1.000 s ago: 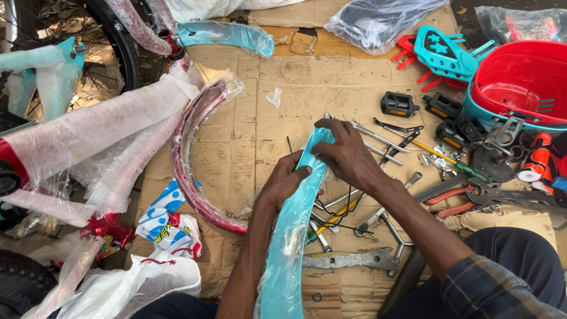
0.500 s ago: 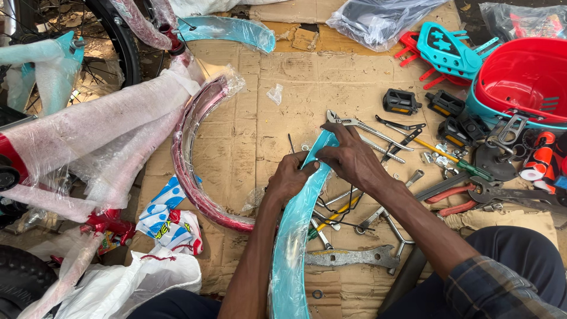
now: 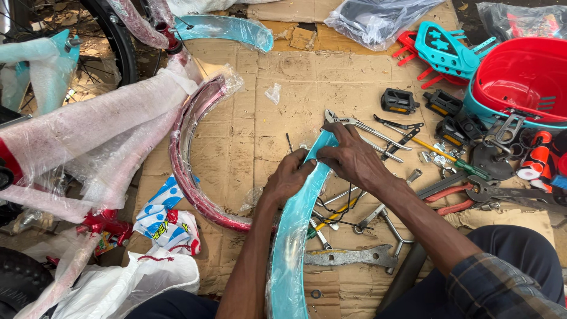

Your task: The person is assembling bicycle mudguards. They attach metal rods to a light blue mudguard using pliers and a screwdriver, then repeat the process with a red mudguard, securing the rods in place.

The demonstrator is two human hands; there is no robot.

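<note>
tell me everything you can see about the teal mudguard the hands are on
The teal mudguard is a long curved strip, glossy like painted metal or plastic, wrapped in clear crinkled film. It runs from the bottom edge up to the middle of the cardboard sheet, over scattered tools. The left hand and right hand both pinch its upper tip.

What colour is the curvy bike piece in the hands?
Light blue fender, plastic-wrapped; seen in the head view.
</note>
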